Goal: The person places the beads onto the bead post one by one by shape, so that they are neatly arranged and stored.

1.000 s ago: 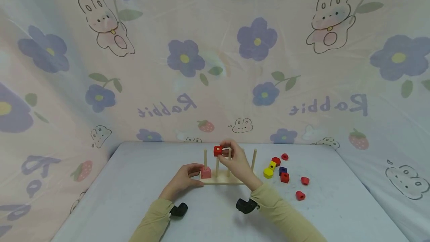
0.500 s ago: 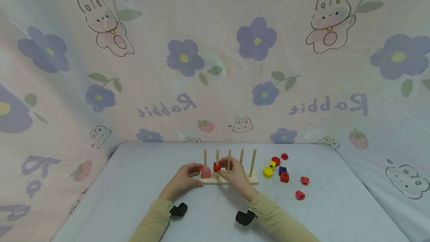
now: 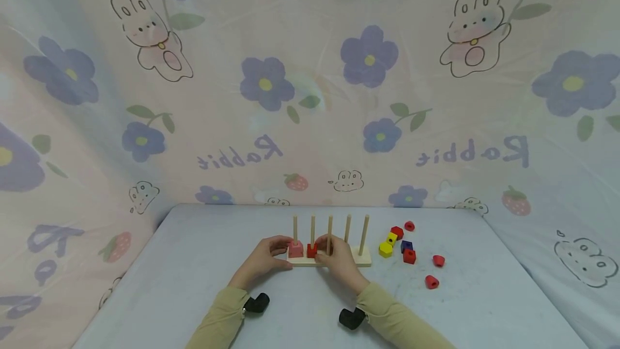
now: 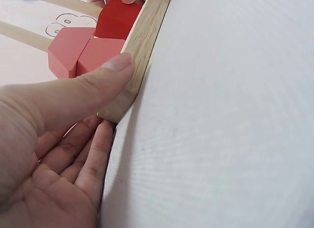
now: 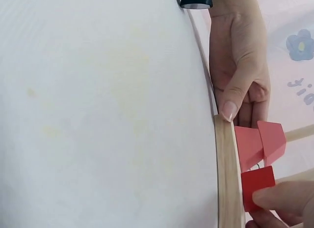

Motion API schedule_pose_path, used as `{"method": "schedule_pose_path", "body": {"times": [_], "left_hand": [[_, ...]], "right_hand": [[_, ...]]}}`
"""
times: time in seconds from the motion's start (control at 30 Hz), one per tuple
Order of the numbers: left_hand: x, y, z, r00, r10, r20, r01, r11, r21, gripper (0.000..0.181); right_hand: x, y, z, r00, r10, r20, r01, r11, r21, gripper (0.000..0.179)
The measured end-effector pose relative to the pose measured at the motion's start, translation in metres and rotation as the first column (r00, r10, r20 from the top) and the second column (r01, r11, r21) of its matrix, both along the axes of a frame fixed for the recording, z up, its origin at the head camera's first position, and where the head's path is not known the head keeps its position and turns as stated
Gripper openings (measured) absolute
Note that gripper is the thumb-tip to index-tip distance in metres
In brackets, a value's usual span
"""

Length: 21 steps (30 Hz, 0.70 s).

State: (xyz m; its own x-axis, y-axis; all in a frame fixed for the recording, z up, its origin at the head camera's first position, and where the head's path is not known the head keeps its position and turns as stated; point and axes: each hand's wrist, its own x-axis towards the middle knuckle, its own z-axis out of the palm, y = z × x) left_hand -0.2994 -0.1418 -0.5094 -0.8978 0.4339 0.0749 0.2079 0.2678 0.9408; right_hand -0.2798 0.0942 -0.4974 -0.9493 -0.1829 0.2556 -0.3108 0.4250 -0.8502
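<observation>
A wooden peg board [image 3: 363,257] with several upright pegs lies on the table. My left hand [image 3: 263,258] grips its left end, thumb on the front edge and fingers behind, as the left wrist view shows. Two pink blocks [image 4: 81,53] are stacked on the leftmost peg, beside those fingers. On the second peg a red block [image 5: 257,184] sits down at the base. My right hand [image 3: 340,264] pinches this red block between thumb and fingers, reaching in from the right. The fingers' far side is hidden in the head view.
Right of the board lie loose pieces: yellow blocks [image 3: 386,250], a dark blue block [image 3: 407,246], a red cube [image 3: 409,256] and several other red pieces, two of them [image 3: 438,260] farther right. A patterned cloth [image 3: 310,96] hangs behind the table.
My right hand has lowered the red block from the top of the second peg to the base of the board. My left hand has stayed at the board's left end.
</observation>
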Motion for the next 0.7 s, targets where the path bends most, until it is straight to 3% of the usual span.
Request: {"method": "schedule_pose_path", "body": {"times": [0.27, 0.47, 0.7], "left_hand": [[0.002, 0.001, 0.002, 1.0, 0.001, -0.02, -0.001, 1.0, 0.016, 0.062], [0.004, 0.002, 0.002, 1.0, 0.009, -0.015, -0.008, 1.0, 0.022, 0.063], [0.005, 0.001, 0.004, 1.0, 0.009, -0.009, -0.009, 1.0, 0.013, 0.063]], "right_hand": [[0.007, 0.009, 0.001, 0.997, 0.056, -0.048, -0.057, 0.998, -0.015, 0.042], [0.029, 0.028, 0.017, 0.995, 0.098, 0.003, -0.098, 0.995, -0.005, 0.061], [0.052, 0.065, 0.039, 0.993, 0.122, -0.003, -0.122, 0.993, -0.001, 0.056]]}}
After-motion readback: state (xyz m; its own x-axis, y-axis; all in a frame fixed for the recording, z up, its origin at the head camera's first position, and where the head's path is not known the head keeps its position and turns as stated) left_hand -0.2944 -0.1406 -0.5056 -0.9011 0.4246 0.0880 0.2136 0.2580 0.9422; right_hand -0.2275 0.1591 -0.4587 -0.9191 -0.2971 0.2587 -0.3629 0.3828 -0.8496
